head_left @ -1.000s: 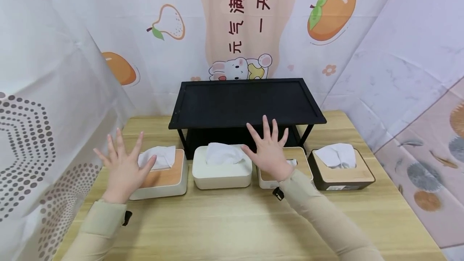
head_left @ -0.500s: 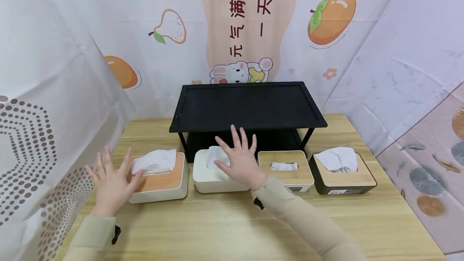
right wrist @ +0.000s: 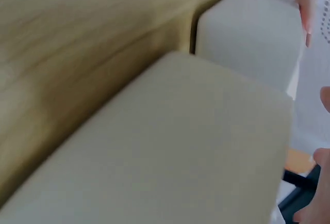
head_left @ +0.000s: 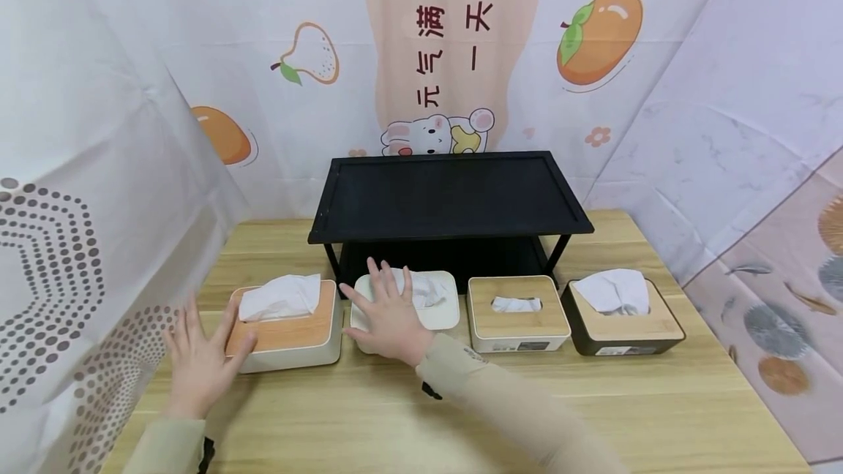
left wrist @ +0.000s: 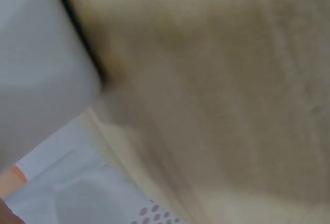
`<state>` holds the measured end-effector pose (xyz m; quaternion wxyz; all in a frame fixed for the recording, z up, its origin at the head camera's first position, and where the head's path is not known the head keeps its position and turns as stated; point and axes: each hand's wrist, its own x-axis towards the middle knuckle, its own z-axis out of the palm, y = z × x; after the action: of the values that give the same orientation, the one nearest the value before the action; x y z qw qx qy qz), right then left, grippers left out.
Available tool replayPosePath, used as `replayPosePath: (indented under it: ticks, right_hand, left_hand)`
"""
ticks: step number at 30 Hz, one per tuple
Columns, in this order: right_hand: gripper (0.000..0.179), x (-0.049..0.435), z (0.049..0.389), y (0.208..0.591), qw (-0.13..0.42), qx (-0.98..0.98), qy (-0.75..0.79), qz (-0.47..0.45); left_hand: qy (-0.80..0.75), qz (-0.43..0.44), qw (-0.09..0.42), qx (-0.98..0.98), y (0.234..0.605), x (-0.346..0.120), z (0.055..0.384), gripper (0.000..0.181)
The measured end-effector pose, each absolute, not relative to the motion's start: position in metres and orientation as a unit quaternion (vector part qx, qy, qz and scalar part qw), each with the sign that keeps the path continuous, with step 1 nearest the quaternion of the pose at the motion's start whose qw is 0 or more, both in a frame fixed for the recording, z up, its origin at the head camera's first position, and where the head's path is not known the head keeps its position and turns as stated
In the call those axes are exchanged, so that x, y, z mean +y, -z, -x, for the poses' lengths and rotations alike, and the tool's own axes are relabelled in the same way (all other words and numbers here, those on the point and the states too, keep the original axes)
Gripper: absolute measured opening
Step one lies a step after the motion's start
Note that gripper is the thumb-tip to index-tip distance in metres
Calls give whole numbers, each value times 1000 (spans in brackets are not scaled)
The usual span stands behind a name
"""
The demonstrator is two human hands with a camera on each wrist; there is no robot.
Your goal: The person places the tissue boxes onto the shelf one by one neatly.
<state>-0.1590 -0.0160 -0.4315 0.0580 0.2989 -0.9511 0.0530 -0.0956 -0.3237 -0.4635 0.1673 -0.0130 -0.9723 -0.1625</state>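
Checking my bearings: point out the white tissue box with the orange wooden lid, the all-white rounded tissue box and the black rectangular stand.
Orange-lidded box (head_left: 290,332): head view, bare front of top.
All-white box (head_left: 436,318): head view, right part of top.
Black stand (head_left: 451,196): head view, middle of top.

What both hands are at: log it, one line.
left hand: spread, near orange-topped tissue box | right hand: spread, over white-lidded tissue box | grasped: nothing

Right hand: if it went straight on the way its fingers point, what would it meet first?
Probably the black rack, toward its front left side, just beyond the right hand in the head view. Depth is unclear, though: angled downward, the hand could touch the white tissue box first.
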Motion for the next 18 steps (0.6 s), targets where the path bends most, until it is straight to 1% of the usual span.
replayPosePath:
  ticks: [6,9,18]
  right_hand:
    - [68,-39,154,436,16,-956,-26,-293]
    - [68,-48,152,436,4,-955,-14,-297]
    - [70,-67,147,446,-4,-952,-2,-307]
  left_hand:
    - [170,15,171,-970,472,-326,93,72]
    - [173,16,170,-970,474,-327,92,73]
    - [188,16,152,-970,475,-327,91,83]
